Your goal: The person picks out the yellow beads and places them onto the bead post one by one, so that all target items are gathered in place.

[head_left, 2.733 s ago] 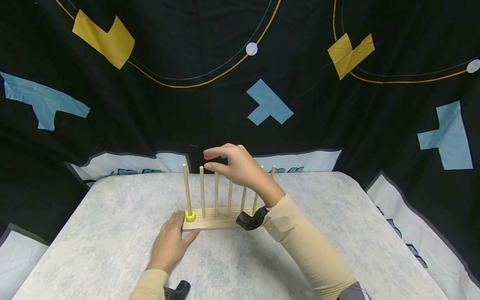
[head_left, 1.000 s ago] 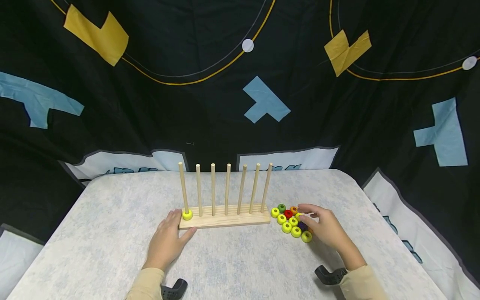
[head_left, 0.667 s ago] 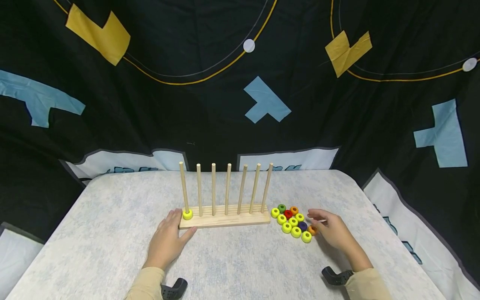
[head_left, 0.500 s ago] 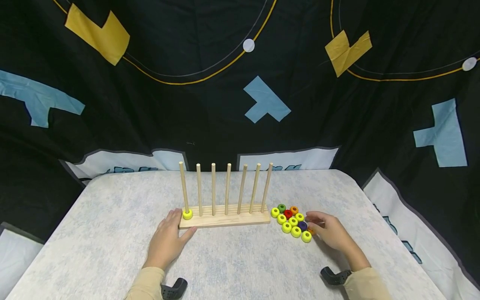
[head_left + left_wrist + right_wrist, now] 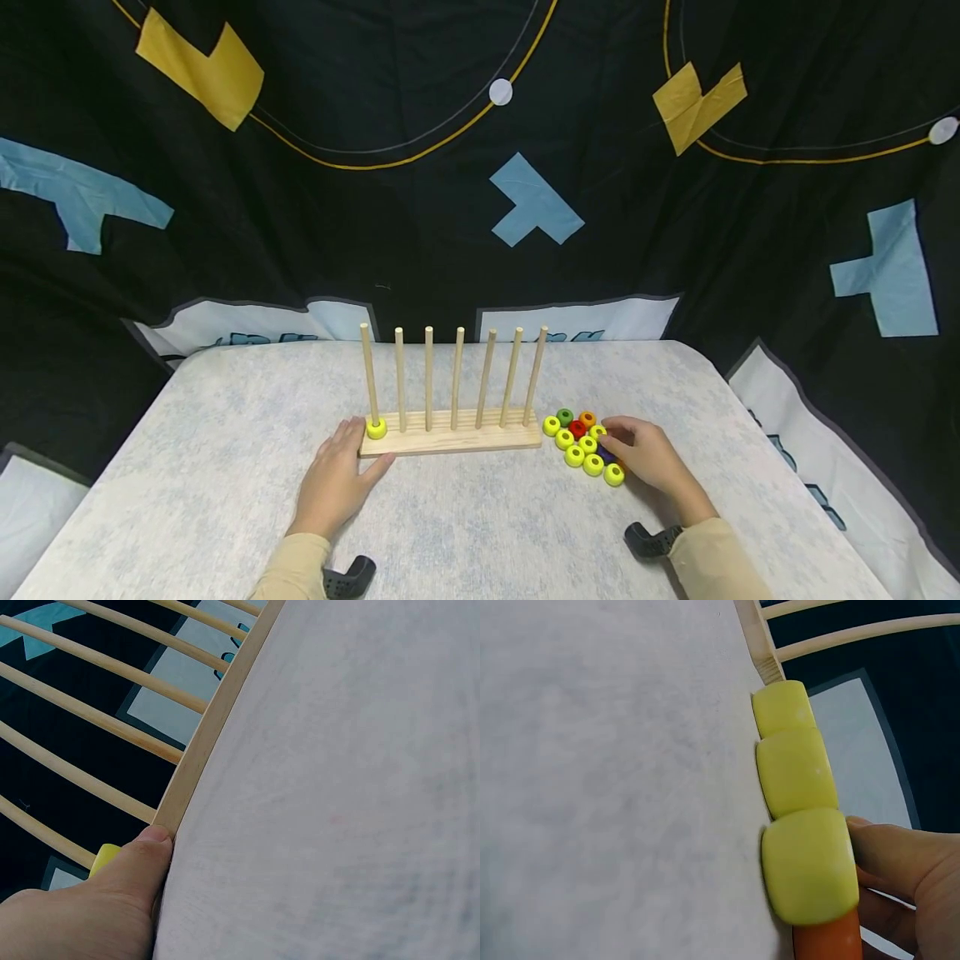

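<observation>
A wooden peg rack (image 5: 480, 439) with a row of upright dowels stands on the table. One yellow bead (image 5: 377, 428) sits at the foot of its leftmost dowel. My left hand (image 5: 333, 483) grips the rack's left end, its thumb pressed against the front edge, also seen in the left wrist view. My right hand (image 5: 647, 454) reaches into a cluster of beads, fingertips at a yellow bead (image 5: 597, 432) and the purple bead (image 5: 607, 455). Whether it pinches one is hidden. In the right wrist view an orange bead (image 5: 829, 937) lies beside the fingers.
Right of the rack, the cluster also holds a green bead (image 5: 565, 415), a red bead (image 5: 577, 428), another orange bead (image 5: 588, 418) and several yellow ones. A black cloth (image 5: 420, 242) hangs behind the pale table (image 5: 465, 533).
From above the rack, my right hand has come down to the beads at the right. It drew back slightly, then moved left again over the cluster. My left hand stays at the rack.
</observation>
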Motion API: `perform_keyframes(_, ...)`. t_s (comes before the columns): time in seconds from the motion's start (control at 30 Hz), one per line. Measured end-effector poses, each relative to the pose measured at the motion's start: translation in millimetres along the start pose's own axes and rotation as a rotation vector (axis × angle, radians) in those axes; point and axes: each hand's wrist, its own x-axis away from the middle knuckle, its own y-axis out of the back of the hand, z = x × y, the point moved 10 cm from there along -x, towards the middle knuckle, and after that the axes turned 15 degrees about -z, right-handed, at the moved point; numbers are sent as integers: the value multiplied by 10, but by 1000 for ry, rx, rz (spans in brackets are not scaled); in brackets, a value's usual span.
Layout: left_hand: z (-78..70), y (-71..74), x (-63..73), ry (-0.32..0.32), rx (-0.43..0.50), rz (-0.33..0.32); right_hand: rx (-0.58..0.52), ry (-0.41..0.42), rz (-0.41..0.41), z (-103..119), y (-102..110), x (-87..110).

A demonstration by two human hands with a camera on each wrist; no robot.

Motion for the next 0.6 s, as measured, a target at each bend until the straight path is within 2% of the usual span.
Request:
perform_keyframes(0.33,-6,16,8,11,3,0,-2,-106,16,-122,-51,-146)
perform_keyframes(0.6,-20,24,9,7,2,-1,33,-98,-21,-205,-14,-231)
